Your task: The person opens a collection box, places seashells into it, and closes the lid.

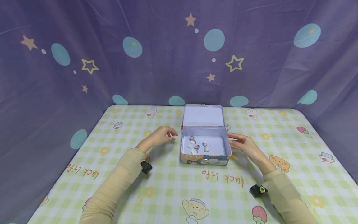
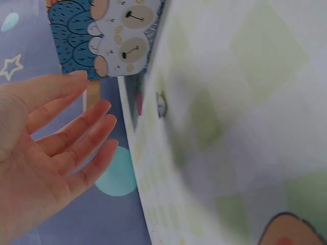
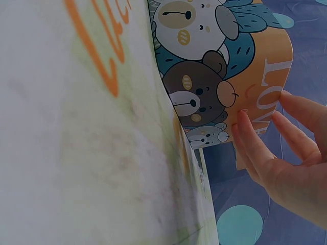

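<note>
A hinged tin box (image 1: 205,159) with cartoon bears on its sides stands with its lid (image 1: 203,115) raised at the back. Several small whitish seashells (image 1: 197,147) with dark patches lie inside, mostly in its left half. My right hand (image 1: 246,147) rests its fingertips against the box's right side, by the rim. To the left of the box, my left hand (image 1: 160,136) hovers low with loosely bent fingers and nothing held. Below those fingers one more seashell (image 2: 161,104) sits on the tablecloth, mostly hidden by the hand in the head view.
A green-and-white checked tablecloth (image 1: 165,193) with printed animals and flowers covers the table. Purple curtains (image 1: 167,74) with stars and blue spots hang behind and at both sides. Dark wrist cameras (image 1: 146,167) are strapped at both cuffs.
</note>
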{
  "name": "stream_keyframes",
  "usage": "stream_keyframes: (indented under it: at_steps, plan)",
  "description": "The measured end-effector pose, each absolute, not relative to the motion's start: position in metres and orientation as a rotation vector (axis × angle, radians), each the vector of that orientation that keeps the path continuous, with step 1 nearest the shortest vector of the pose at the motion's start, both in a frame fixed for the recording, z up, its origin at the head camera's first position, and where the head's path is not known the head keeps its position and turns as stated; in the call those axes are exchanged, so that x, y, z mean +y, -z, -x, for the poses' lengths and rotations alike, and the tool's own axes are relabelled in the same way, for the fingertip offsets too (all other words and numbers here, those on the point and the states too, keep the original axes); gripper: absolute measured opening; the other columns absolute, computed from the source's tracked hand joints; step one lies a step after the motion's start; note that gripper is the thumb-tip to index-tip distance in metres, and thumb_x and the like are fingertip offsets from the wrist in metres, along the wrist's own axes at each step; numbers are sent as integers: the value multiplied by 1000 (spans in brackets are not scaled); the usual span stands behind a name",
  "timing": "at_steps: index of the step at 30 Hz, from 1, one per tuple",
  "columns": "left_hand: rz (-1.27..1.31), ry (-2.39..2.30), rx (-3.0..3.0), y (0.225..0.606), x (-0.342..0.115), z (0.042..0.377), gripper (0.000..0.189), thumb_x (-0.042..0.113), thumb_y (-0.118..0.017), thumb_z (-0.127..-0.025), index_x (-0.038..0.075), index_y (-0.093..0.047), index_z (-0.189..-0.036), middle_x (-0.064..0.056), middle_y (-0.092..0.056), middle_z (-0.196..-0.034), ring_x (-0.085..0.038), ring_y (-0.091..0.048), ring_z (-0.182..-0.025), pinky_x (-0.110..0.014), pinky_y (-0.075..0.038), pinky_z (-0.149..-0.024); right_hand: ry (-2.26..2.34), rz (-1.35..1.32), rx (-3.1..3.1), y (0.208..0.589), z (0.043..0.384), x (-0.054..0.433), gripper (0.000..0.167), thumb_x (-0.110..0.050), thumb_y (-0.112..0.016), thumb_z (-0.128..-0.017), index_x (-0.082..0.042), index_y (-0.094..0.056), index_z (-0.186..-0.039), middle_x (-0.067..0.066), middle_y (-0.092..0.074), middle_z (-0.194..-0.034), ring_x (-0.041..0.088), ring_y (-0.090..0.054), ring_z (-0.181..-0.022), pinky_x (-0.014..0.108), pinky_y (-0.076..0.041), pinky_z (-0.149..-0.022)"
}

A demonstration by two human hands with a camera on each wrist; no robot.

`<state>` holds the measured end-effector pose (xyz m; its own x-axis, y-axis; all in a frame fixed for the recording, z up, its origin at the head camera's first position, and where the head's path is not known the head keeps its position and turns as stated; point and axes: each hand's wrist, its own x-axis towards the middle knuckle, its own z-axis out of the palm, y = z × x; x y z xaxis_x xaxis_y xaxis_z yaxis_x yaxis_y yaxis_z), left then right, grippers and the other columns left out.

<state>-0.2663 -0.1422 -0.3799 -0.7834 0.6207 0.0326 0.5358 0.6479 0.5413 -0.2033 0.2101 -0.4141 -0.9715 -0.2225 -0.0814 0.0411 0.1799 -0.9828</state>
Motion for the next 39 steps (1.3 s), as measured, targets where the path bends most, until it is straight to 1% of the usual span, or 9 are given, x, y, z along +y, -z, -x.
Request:
stream_keyframes:
  at_steps: [4, 9, 14, 17, 22, 25, 28, 35, 39]
  plan:
    - [-921, -812, 2697, 384, -144, 267, 22, 5, -63, -77, 0, -64, -98, -12, -64, -94, -20, -57, -80, -25, -46, -67, 1883, 171, 2242, 414, 203, 210, 55, -22, -59, -85, 4, -39, -130, 21, -40, -131, 6, -55, -100, 22, -45, -84]
    - [-872, -801, 2692, 389, -144, 269, 20, 4, -61, -78, 0, -64, -98, -13, -63, -93, -22, -57, -79, -25, -45, -65, 1881, 172, 2246, 414, 203, 210, 55, -22, -59, -85, 3, -39, -130, 21, -40, -132, 3, -55, -97, 22, -45, -83]
    - [-836, -813, 2687, 394, -144, 271, 19, 3, -61, -78, 0, -65, -97, -13, -62, -93, -21, -57, -79, -25, -45, -67, 1885, 175, 2245, 414, 203, 210, 56, -22, -59, -85, 3, -39, -130, 21, -40, -131, 2, -55, -96, 23, -45, -83]
    - [-844, -805, 2691, 395, -144, 272, 19, 3, -62, -77, 0, -65, -96, -13, -62, -93, -21, -58, -79, -26, -46, -69, 1885, 179, 2242, 415, 203, 211, 56, -22, -59, -85, 3, -39, -130, 21, -40, -131, 4, -55, -98, 22, -45, -83]
    - [-854, -776, 2694, 396, -145, 273, 20, 3, -64, -77, 0, -65, -96, -13, -62, -94, -24, -59, -84, -31, -47, -75, 1885, 178, 2240, 415, 204, 210, 55, -22, -59, -85, 3, -39, -130, 21, -40, -131, 10, -54, -103, 22, -45, -83]
    - [-854, -756, 2690, 397, -145, 273, 20, 4, -65, -77, 0, -64, -96, -13, -62, -94, -26, -58, -86, -32, -47, -77, 1886, 175, 2242, 416, 204, 210, 55, -22, -59, -85, 3, -39, -130, 21, -40, -131, 11, -54, -104, 22, -45, -83]
    - [-850, -736, 2685, 398, -146, 274, 21, 4, -65, -76, 0, -64, -97, -13, -63, -94, -27, -58, -86, -32, -46, -78, 1886, 175, 2244, 416, 204, 211, 55, -22, -59, -85, 3, -40, -130, 21, -41, -131, 11, -54, -103, 22, -45, -83]
    - [-831, -750, 2668, 404, -145, 278, 22, 2, -65, -74, 0, -65, -96, -12, -63, -93, -26, -58, -86, -33, -46, -79, 1891, 181, 2237, 416, 204, 211, 55, -22, -59, -85, 3, -40, -130, 21, -41, -131, 18, -53, -107, 22, -45, -83]
    - [-831, -742, 2673, 406, -144, 279, 21, 1, -65, -73, -1, -65, -95, -11, -63, -88, -24, -57, -83, -32, -46, -77, 1889, 179, 2239, 416, 204, 211, 55, -22, -60, -85, 4, -40, -130, 22, -41, -130, 17, -54, -105, 22, -45, -83]
